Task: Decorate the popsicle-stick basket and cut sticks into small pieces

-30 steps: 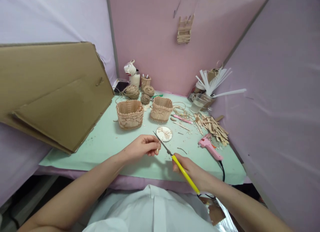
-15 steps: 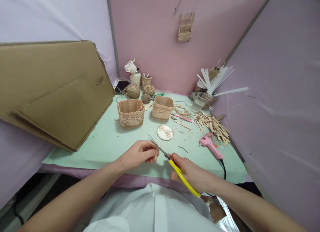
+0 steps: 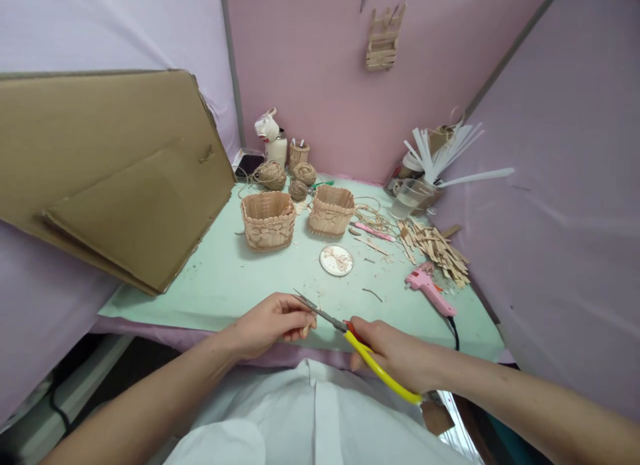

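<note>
Over the table's front edge, my left hand point(image 3: 273, 325) pinches a small pale wooden piece point(image 3: 306, 331), mostly hidden by the fingers. My right hand point(image 3: 397, 351) grips scissors point(image 3: 357, 343) with red and yellow handles. Their blades point up and left and pass close by my left fingertips; I cannot tell whether they touch the piece. Beyond the hands lies a round white dish point(image 3: 345, 271) with small shavings on it. Two small baskets faced with wood pieces, a left basket point(image 3: 270, 230) and a right basket point(image 3: 330, 218), stand farther back.
A pink glue gun point(image 3: 431, 293) lies at right, near a pile of wooden sticks point(image 3: 440, 251). Behind are a plastic cup point(image 3: 407, 199), white strips point(image 3: 440, 155) and twine balls point(image 3: 271, 175). A large cardboard sheet point(image 3: 125, 171) leans at left. Scraps dot the green tabletop point(image 3: 210, 285).
The view has shifted slightly, so the table's things appear a little farther right and higher. My hands keep nearly the same pose, and the yellow handle swings slightly outward to the right.
</note>
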A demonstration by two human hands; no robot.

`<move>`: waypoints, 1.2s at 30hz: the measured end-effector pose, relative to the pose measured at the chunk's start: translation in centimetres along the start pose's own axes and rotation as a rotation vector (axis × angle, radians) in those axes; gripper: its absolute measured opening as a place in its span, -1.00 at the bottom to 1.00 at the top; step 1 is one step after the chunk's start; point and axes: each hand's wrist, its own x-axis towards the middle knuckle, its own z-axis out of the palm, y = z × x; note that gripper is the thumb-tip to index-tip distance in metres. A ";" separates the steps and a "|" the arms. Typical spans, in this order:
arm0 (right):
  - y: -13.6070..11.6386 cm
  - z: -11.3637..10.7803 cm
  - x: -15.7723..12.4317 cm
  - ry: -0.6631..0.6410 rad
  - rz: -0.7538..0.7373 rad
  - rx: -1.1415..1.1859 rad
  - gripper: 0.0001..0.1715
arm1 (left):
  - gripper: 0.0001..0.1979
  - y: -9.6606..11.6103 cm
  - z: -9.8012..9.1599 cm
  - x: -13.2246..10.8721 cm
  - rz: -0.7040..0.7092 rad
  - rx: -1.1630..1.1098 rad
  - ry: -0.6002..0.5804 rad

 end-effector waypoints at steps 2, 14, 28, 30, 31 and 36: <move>-0.1 0.0 0.0 -0.025 -0.010 0.032 -0.89 | -0.83 -0.3 -0.2 -0.2 -0.011 -0.022 0.023; 0.4 0.3 0.2 -0.003 -0.065 0.344 -0.60 | -0.73 -0.2 -0.2 0.3 0.100 -0.021 0.243; 2.5 0.1 -1.2 0.133 -0.082 0.310 -0.73 | -0.66 1.4 1.4 4.5 0.165 0.111 0.173; 2.5 0.1 -1.2 0.132 -0.085 0.313 -0.74 | -0.66 1.2 1.4 4.6 0.164 0.100 0.163; 2.5 0.2 -1.2 0.130 -0.088 0.314 -0.74 | -0.66 1.2 1.4 4.7 0.165 0.089 0.157; 2.6 0.3 -0.9 0.117 -0.074 0.318 -0.72 | -0.67 1.0 1.1 4.6 0.142 0.009 0.118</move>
